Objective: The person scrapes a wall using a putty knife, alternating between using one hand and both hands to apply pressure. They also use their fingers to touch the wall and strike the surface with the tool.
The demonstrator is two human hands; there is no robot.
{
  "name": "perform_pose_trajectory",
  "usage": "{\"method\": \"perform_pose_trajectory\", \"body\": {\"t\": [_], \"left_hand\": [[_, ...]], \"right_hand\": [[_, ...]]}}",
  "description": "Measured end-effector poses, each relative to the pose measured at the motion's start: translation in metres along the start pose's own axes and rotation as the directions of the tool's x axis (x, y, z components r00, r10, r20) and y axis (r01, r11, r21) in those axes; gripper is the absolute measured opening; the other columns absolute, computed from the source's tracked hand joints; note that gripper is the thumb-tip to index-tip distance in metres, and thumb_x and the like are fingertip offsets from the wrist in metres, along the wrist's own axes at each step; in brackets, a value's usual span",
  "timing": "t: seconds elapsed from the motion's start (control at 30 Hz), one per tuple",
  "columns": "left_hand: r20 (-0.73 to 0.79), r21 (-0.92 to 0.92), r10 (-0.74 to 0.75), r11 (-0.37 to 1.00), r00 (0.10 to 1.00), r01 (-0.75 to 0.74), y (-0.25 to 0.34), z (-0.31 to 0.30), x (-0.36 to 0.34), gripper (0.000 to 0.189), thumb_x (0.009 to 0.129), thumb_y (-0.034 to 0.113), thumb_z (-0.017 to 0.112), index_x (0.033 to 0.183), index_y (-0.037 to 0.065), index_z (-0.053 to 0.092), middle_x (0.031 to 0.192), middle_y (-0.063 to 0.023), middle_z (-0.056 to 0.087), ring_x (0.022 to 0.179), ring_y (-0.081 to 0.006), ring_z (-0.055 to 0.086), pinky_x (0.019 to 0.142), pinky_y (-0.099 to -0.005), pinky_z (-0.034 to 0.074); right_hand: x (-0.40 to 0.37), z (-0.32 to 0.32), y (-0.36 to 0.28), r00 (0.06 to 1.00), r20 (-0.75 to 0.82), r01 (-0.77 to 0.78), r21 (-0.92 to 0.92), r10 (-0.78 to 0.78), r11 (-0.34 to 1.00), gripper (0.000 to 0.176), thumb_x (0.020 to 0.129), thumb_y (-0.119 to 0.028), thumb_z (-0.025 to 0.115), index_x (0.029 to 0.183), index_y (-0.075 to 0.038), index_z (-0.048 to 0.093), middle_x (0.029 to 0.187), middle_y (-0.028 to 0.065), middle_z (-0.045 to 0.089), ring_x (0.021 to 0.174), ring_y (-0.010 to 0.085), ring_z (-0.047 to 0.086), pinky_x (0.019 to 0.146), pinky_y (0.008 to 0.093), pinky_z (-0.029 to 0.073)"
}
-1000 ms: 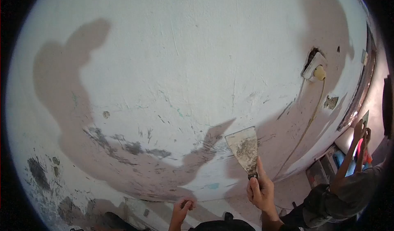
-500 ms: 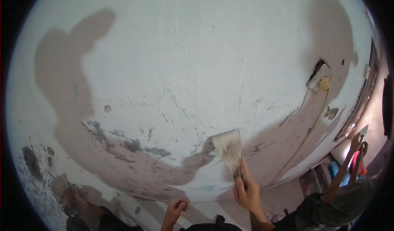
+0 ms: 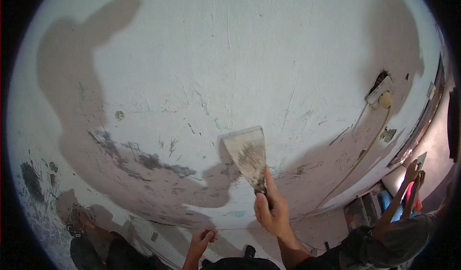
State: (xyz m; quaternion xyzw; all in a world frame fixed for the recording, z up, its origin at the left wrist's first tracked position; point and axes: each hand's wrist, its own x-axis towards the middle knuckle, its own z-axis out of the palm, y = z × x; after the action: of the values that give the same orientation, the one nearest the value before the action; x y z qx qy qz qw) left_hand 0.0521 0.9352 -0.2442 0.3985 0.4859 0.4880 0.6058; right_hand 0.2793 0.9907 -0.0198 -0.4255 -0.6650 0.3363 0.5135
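Right hand (image 3: 271,213): wrapped tight around the handle of a putty knife (image 3: 250,162), fingers folded under and thumb lying up along the neck; nothing else is in it.
Putty knife, position: low centre of the wall (image 3: 216,54), handle down. The broad blade (image 3: 246,149) points up and slightly left, lying against or just off the plaster. Which of the two cannot be told.
Blade, condition: smeared with grey residue over most of its face.
Left hand (image 3: 201,236): low and apart from the wall, fingers curled loosely in toward the palm. Whether it pinches anything cannot be told.
Risk 1, gouging: a blade held steeply on one corner would probably dig a groove in the soft white coat. The cause would be a tilted wrist or too much pressure.
Risk 2, smearing: the grey residue on the blade could drag streaks over clean plaster.
Risk 3, slipping: a one-handed grip with the other hand free gives little bracing, so a snag at the dark patches (image 3: 149,160) to the left might jerk the tool out of line.
Risk 4, wiring: a socket (image 3: 379,95) hangs loose from its hole at upper right, and its cable (image 3: 359,160) runs down the wall. A stroke carried far rightward could nick it.
Neighbour: a co-worker's hands (image 3: 414,175) hold a second scraper (image 3: 421,159) at the far right edge, well apart from the putty knife.
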Motion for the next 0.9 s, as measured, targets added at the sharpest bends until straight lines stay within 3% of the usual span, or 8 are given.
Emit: {"method": "perform_pose_trajectory", "body": {"t": [0.1,0.2,0.3,0.4,0.43,0.57,0.7,0.9], "left_hand": [[-0.012,-0.001,-0.028,1.000,1.000,0.028,0.020,0.006,-0.007,0.019,0.095,0.015,0.054,0.098,-0.001,0.063,0.078,-0.0057,0.061,0.070,-0.0120,0.055,0.066,-0.0263,0.044],[-0.090,0.011,-0.057,0.998,0.994,0.058,0.020,0.002,-0.006,0.018,0.095,0.013,0.052,0.098,-0.001,0.062,0.077,-0.0056,0.061,0.070,-0.0119,0.054,0.066,-0.0263,0.044],[-0.100,0.105,0.154,0.984,0.983,-0.143,0.017,-0.006,-0.010,0.023,0.095,0.023,0.055,0.096,0.001,0.063,0.073,-0.0020,0.056,0.065,-0.0106,0.050,0.060,-0.0273,0.042],[-0.085,0.066,0.185,0.982,0.979,-0.179,0.010,-0.020,-0.010,0.022,0.095,0.022,0.055,0.097,0.001,0.063,0.074,-0.0026,0.057,0.064,-0.0105,0.051,0.060,-0.0279,0.044],[-0.085,0.062,0.181,0.982,0.980,-0.176,0.010,-0.022,-0.008,0.022,0.095,0.022,0.055,0.097,0.001,0.063,0.074,-0.0026,0.057,0.064,-0.0105,0.051,0.060,-0.0279,0.044],[-0.142,-0.038,-0.027,0.999,0.990,0.022,0.007,-0.021,0.006,0.017,0.094,0.013,0.054,0.095,-0.002,0.062,0.076,-0.0047,0.061,0.069,-0.0115,0.054,0.064,-0.0261,0.044],[-0.053,0.050,-0.031,0.998,0.998,0.033,0.016,-0.007,0.016,0.017,0.093,0.015,0.055,0.095,-0.001,0.062,0.077,-0.0051,0.061,0.069,-0.0118,0.054,0.064,-0.0271,0.044],[0.027,0.041,-0.033,0.999,0.999,0.032,0.020,0.004,0.022,0.018,0.095,0.016,0.054,0.098,0.001,0.063,0.079,-0.0038,0.062,0.071,-0.0104,0.055,0.066,-0.0253,0.045]], "right_hand": [[0.003,0.006,-0.025,0.991,0.071,0.109,0.021,-0.111,0.994,0.059,0.095,-0.008,0.049,0.147,-0.003,0.022,0.066,0.0026,0.052,0.062,0.0058,0.047,0.057,0.0209,0.040],[-0.026,0.009,-0.005,0.986,0.141,-0.092,-0.001,0.091,0.996,0.060,0.095,-0.010,0.050,0.147,-0.002,0.022,0.072,0.0037,0.055,0.062,0.0060,0.047,0.058,0.0212,0.040],[-0.052,0.003,0.039,0.989,-0.012,-0.146,0.036,0.147,0.989,0.057,0.097,-0.010,0.044,0.147,0.001,0.019,0.068,0.0009,0.052,0.056,0.0052,0.046,0.052,0.0210,0.039],[-0.054,-0.021,0.038,0.975,-0.104,-0.183,0.106,0.194,0.977,0.056,0.097,-0.010,0.042,0.146,0.004,0.018,0.063,-0.0012,0.050,0.053,0.0049,0.044,0.048,0.0215,0.038],[-0.049,-0.027,0.034,0.964,-0.132,-0.209,0.169,0.232,0.963,0.057,0.097,-0.010,0.044,0.145,0.006,0.019,0.068,-0.0003,0.052,0.058,0.0051,0.045,0.052,0.0217,0.039],[-0.021,-0.016,0.032,0.994,-0.108,-0.027,-0.109,0.015,0.994,0.057,0.098,-0.012,0.043,0.145,0.007,0.018,0.064,-0.0009,0.051,0.052,0.0047,0.042,0.048,0.0211,0.036],[-0.043,-0.022,0.010,0.982,-0.166,-0.070,0.132,0.091,0.989,0.056,0.098,-0.012,0.043,0.145,0.007,0.019,0.066,0.0000,0.054,0.053,0.0051,0.044,0.049,0.0211,0.037],[-0.059,-0.028,0.014,0.965,-0.173,-0.190,0.048,0.195,0.981,0.054,0.098,-0.011,0.042,0.145,0.007,0.020,0.065,-0.0018,0.053,0.051,0.0028,0.044,0.046,0.0204,0.036]]}}
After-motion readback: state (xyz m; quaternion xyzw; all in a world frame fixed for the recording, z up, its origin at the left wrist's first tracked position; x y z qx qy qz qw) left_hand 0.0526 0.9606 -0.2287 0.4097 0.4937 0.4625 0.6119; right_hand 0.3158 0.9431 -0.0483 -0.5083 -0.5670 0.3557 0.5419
